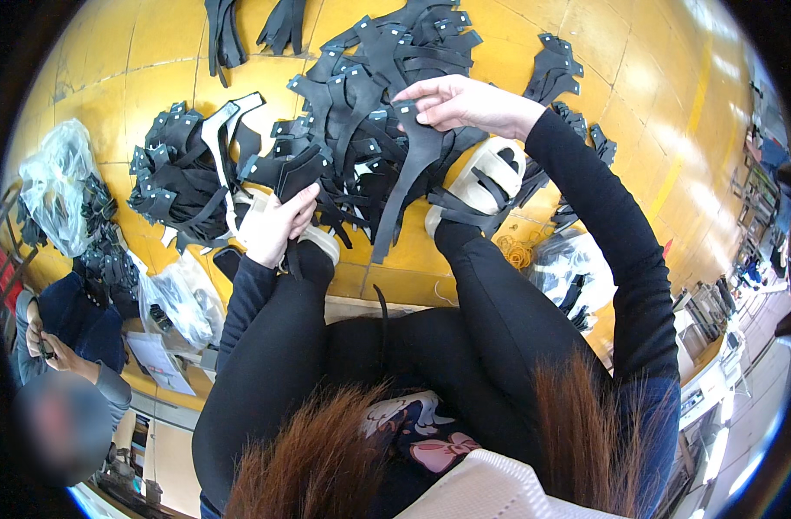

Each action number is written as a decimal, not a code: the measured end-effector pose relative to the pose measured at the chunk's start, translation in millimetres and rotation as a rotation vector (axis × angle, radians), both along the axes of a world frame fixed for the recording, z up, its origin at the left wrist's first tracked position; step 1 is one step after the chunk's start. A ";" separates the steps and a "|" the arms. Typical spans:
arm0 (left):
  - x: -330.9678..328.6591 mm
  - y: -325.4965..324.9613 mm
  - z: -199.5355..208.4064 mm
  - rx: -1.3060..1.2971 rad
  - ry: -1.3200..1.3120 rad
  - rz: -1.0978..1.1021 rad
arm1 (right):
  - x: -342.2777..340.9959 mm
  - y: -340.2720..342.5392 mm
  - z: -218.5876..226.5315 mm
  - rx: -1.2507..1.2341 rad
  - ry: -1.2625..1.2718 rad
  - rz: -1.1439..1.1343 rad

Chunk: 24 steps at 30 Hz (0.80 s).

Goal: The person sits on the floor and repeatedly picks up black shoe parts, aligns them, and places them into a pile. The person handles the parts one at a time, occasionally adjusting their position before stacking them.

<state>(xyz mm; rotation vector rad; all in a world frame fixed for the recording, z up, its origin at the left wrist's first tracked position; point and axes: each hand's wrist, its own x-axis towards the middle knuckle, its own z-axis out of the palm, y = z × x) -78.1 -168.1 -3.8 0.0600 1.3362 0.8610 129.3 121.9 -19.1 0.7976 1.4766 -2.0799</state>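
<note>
The right hand [469, 102] holds a black piece [423, 154], its label [406, 109] unreadable.

The head view is looking steeply down from the person's own head and facing forward, over the thighs [261, 381], to the yellow floor [599, 43]. Brown hair [313, 458] and white fabric [499, 493] are crowding closest, along the near edge. The left hand [279, 225] and right hand [454, 104] are showing farther off, against a heap of black pieces [352, 91]. The fisheye lens is bending straight lines inside a dark round rim and taking in another person [71, 359] at the near left.
</note>
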 end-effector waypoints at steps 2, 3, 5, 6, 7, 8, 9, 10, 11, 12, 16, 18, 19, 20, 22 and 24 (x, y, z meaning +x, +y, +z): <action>-0.2 -0.2 -0.2 0.009 -0.019 0.008 | 4.0 0.0 -10.7 0.166 0.080 0.053; 0.0 -0.5 -0.4 -0.001 -0.007 0.003 | 6.0 6.5 -17.8 0.264 0.071 0.094; -0.5 -0.9 -0.9 -0.006 -0.020 0.011 | 14.3 25.7 -30.8 0.468 -0.028 0.078; -1.0 -1.2 -1.3 -0.005 -0.001 0.001 | 20.3 33.8 -36.5 0.594 -0.084 0.057; -1.4 -1.4 -1.6 -0.001 0.002 -0.002 | 27.1 40.1 -41.3 0.698 -0.072 0.069; -1.5 -1.8 -1.9 -0.004 -0.002 0.000 | 34.1 43.9 -45.1 0.804 -0.047 0.081; -1.4 -2.2 -2.2 0.006 -0.001 -0.001 | 39.5 46.5 -48.3 0.904 -0.103 0.106; -1.5 -2.4 -2.4 0.010 -0.005 0.002 | 44.1 47.5 -50.4 0.891 -0.058 0.132; -1.6 -2.7 -2.6 0.019 -0.021 0.007 | 48.8 45.8 -50.9 0.871 -0.095 0.170; -1.6 -2.7 -2.8 0.012 -0.006 0.003 | 52.8 42.3 -50.5 0.845 -0.148 0.206; -1.4 -2.3 -3.0 0.000 -0.005 0.004 | 59.9 13.5 -47.9 1.113 0.140 0.331; -1.3 -1.5 -2.8 -0.004 -0.008 0.005 | 62.5 4.7 -44.9 1.199 0.167 0.419; -1.2 -1.4 -2.5 -0.007 -0.009 0.005 | 63.5 2.3 -43.7 1.226 0.185 0.463; -1.1 -1.3 -2.3 -0.010 -0.020 0.009 | 63.7 1.1 -42.9 1.251 0.207 0.502; -1.0 -1.2 -2.0 -0.009 -0.012 0.010 | 63.2 1.2 -42.3 1.263 0.274 0.499; -0.7 -1.4 -2.2 -0.003 -0.010 0.011 | 62.3 3.9 -42.0 1.238 0.306 0.510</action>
